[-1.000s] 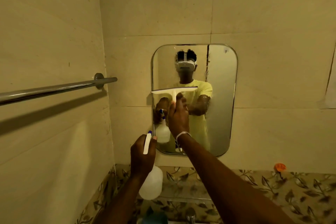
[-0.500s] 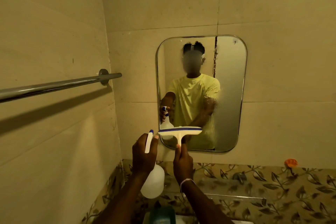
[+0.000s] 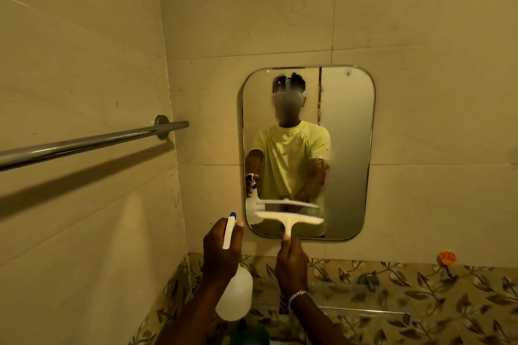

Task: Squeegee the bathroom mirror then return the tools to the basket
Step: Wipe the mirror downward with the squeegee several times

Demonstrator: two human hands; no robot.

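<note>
**Both hands loaded, squeegee low on the glass**

Hands first: the right hand (image 3: 291, 262) is wrapped around the stem of 1 white squeegee (image 3: 288, 218), its thumb tip up on the handle. The left hand (image 3: 222, 253) is curled around the neck of 1 spray bottle (image 3: 235, 298), whose body hangs below the fist.

From the right hand the mirror (image 3: 347, 154) lies at 12 o'clock, mounted on the tiled wall. The squeegee blade's long axis runs 9 to 3 o'clock, across the lower left part of the glass; whether it touches I cannot tell. The right half of the glass looks hazy, so I judge the next pass belongs at 1 o'clock from the blade, and the right hand is the nearer one.

Count: 1 mirror, 1 squeegee, 1 bottle, 1 towel rail (image 3: 84, 145) at 9 o'clock. No basket is in view.
</note>
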